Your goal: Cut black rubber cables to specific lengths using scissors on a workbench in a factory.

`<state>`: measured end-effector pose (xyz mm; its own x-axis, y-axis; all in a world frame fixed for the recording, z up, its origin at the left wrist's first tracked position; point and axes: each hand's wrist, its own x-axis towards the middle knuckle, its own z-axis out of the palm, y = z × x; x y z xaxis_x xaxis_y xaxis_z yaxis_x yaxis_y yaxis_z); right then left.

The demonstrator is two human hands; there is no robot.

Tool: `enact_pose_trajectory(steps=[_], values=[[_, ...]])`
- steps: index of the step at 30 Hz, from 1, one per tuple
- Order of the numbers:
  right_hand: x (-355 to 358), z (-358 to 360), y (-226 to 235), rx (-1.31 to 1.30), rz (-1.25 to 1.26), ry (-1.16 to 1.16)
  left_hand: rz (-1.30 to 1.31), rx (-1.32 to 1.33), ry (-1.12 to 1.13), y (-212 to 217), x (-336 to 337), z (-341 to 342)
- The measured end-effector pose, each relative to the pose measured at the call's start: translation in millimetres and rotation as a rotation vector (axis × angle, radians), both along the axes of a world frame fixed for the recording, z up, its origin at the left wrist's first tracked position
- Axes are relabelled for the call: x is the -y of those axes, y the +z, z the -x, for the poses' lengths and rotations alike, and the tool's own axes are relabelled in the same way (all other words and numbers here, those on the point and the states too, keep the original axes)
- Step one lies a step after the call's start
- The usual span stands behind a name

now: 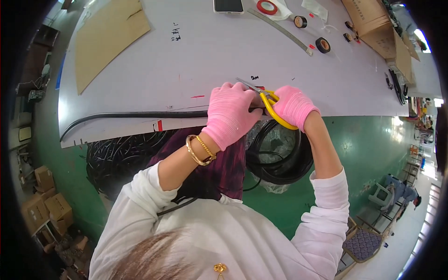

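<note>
My left hand (229, 109), in a pink knit glove, closes around a long black tube or cable (154, 115) lying along the table's near edge. The tube's left end curves down to the table corner. In my pink-gloved right hand (295, 106) is a pair of scissors with yellow handles (279, 117). Their metal blades point up and left, just beyond my left fingers and close to the table surface. Part of the tube by the scissors is hidden behind my fingers.
On the pale table (140, 79) lie a steel ruler (282, 31), a red tape roll (267, 6), black tape rolls (322, 45), a phone (228, 5) and cardboard (109, 42). An open carton (371, 28) stands far right. Coiled black tubing (301, 161) sits below the near edge.
</note>
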<state>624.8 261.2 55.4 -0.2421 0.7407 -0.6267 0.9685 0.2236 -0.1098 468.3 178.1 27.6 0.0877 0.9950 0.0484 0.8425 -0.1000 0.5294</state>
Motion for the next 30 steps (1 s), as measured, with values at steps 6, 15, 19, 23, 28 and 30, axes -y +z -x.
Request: enact_pose_trajectory(steps=[6,15,19,23,28,30], values=[[3,-4,-1,-0.028,-0.009,0.013,0.156,-0.089,0.068,9,-7,-17],[10,-11,2,-0.16,-0.034,-0.035,0.117,-0.132,0.121,11,-8,-25],[31,-29,-11,-0.469,-0.195,-0.125,0.107,-0.173,0.107,7,-6,-25],[51,-41,-20,-0.79,-0.29,-0.215,-0.002,-0.085,-0.028,0,-1,-18],[86,-41,-15,-0.965,-0.393,-0.454,0.114,0.157,-0.11,7,7,-1],[116,-41,-8,-1.476,-0.372,-0.841,0.138,0.266,-0.157,15,15,7]])
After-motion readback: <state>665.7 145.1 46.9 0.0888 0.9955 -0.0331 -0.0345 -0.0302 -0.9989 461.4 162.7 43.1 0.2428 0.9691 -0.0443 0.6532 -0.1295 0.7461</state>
